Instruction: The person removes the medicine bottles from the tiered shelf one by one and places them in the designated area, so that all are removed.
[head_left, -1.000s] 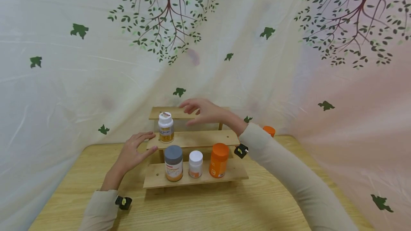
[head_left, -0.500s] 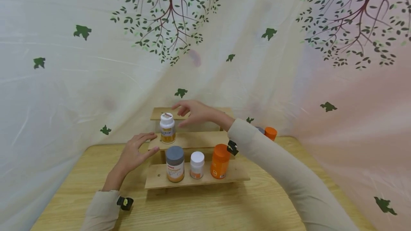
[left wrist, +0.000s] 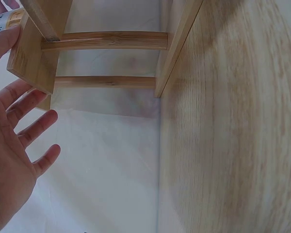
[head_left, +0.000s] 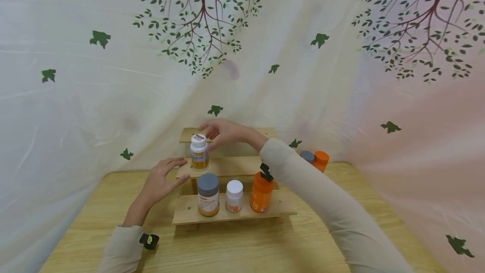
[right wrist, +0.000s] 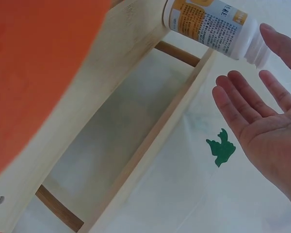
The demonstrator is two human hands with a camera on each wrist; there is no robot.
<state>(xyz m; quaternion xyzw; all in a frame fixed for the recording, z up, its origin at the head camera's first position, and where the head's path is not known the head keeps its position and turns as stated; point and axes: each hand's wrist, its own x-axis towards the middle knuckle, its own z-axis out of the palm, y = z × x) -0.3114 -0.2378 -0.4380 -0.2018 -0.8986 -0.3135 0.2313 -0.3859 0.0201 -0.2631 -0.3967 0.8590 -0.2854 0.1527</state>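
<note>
A white supplement bottle (head_left: 199, 157) with a yellow label stands at the left end of the middle shelf (head_left: 235, 166) of a stepped wooden rack. My right hand (head_left: 229, 131) is beside its cap, thumb and fingers spread apart. In the right wrist view the thumb overlaps the neck of the bottle (right wrist: 211, 26), and the palm of the hand (right wrist: 276, 131) faces it. My left hand (head_left: 159, 184) touches the left end of that shelf. The left wrist view has the fingers of this hand (left wrist: 12, 170) extended at the board's end (left wrist: 34, 58).
The lowest shelf (head_left: 238, 216) bears a grey-capped jar (head_left: 208, 197), a small white bottle (head_left: 234, 199) and an orange bottle (head_left: 261, 195) beneath my right wrist. Behind my right sleeve stand a grey-capped container (head_left: 307, 156) and an orange-capped one (head_left: 321, 160). A printed curtain (head_left: 151, 87) hangs behind.
My right hand has moved left along the rack to the cap of the white supplement bottle. My left hand stays at the shelf end. The view has shifted slightly.
</note>
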